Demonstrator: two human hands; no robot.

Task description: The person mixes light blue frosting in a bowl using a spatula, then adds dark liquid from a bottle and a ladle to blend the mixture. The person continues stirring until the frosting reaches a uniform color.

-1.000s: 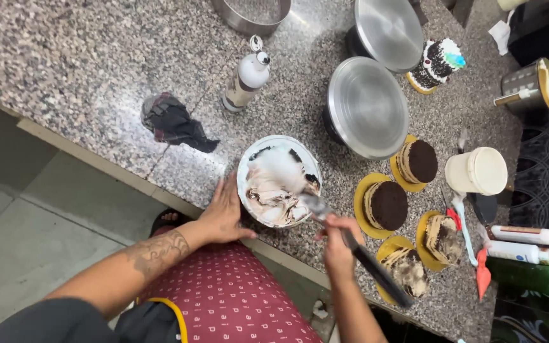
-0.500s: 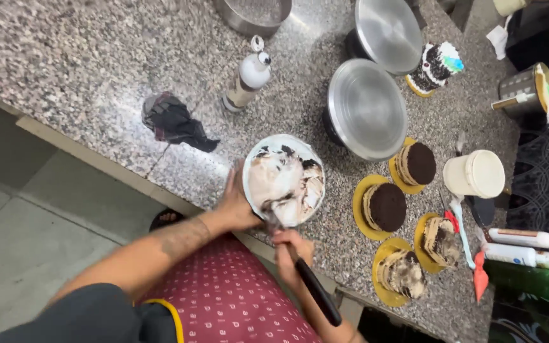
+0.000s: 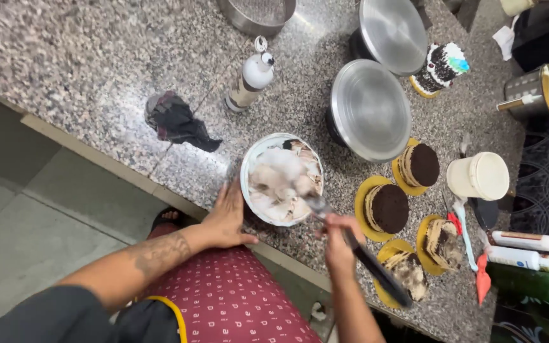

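Note:
A white bowl (image 3: 249,166) of pale cream mixed with brown pieces sits near the front edge of a speckled granite counter (image 3: 84,70). My left hand (image 3: 227,219) rests against the bowl's near side, fingers spread on its wall. My right hand (image 3: 339,246) grips the black handle of a metal spatula (image 3: 376,270), whose blade end dips into the cream at the bowl's right side. To the right stand several small round chocolate cakes on yellow boards (image 3: 389,208), two of them smeared with cream.
Two steel cake turntables (image 3: 368,109) stand behind the bowl, with a decorated cake (image 3: 443,67) beside them. A white squeeze bottle (image 3: 252,79), a dark rag (image 3: 176,122), a white tub (image 3: 479,176), piping tubes (image 3: 522,241) and a steel sieve (image 3: 257,13) lie around.
My right hand swung the spatula from low beside the bowl back up into the cream at its right side. My left hand stays on the bowl, which shifted slightly.

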